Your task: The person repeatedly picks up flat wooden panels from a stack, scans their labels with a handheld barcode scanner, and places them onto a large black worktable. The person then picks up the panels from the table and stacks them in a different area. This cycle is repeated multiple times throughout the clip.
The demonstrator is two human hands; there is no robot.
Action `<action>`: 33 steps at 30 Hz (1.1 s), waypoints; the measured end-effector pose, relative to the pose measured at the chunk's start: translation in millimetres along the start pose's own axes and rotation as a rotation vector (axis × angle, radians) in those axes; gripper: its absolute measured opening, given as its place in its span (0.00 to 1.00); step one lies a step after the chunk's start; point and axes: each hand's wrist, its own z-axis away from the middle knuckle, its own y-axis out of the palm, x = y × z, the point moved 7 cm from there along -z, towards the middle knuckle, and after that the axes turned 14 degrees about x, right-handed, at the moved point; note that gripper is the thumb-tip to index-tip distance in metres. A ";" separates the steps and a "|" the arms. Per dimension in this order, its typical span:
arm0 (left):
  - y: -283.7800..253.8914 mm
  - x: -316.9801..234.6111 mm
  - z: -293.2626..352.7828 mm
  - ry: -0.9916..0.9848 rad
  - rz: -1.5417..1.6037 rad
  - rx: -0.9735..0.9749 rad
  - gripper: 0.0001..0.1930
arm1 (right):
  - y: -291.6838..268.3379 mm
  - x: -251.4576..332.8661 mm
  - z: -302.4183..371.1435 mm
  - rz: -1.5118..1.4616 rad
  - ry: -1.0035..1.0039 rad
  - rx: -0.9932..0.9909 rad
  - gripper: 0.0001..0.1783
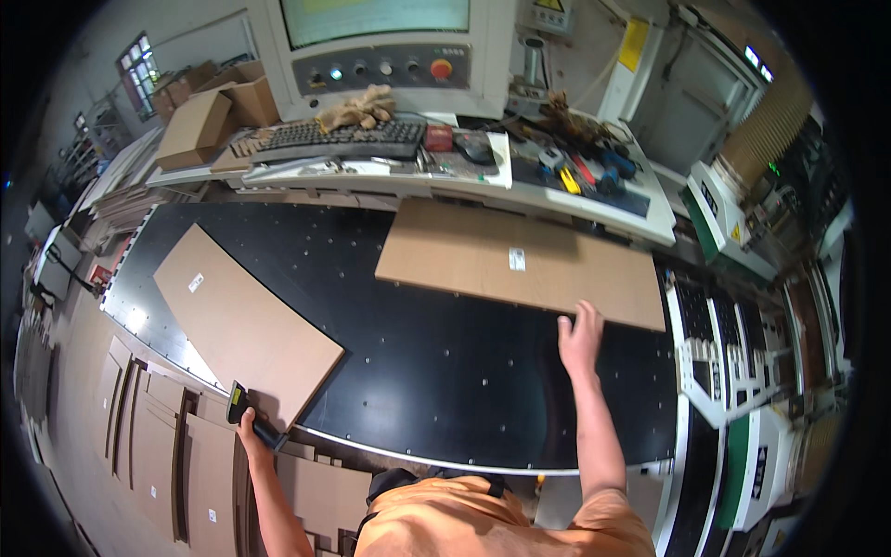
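Note:
My left hand (249,425) is closed round the handle of a black handheld barcode scanner (267,433) with a yellow-green patch on its head. The scanner is over the near corner of a light brown wooden panel (246,320), which lies at a slant and bears a small white label (196,282). My right hand (581,342) reaches out to the near edge of a second wooden panel (445,246), its fingers stretched and apart. Whether the fingertips touch that edge I cannot tell. A white label (517,259) sits near this panel's middle.
Both panels lie on a black table (418,381) dotted with small studs. Beyond it, a white shelf (661,215) carries a keyboard (343,139), work gloves (360,110) and hand tools, under a control panel (382,70). Stacked panels (153,455) stand at left; machinery (742,464) is at right.

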 end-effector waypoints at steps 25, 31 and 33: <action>394.4 68.8 84.1 -0.336 0.108 0.530 0.17 | 130.2 127.2 -3.6 -1.796 0.413 0.561 0.29; 376.7 63.1 107.6 -0.108 -0.217 0.727 0.23 | 95.6 71.9 -5.5 -1.365 0.528 0.434 0.15; 354.0 60.3 107.3 -0.123 -0.356 0.711 0.24 | 79.1 38.8 -5.9 -1.432 0.477 0.379 0.15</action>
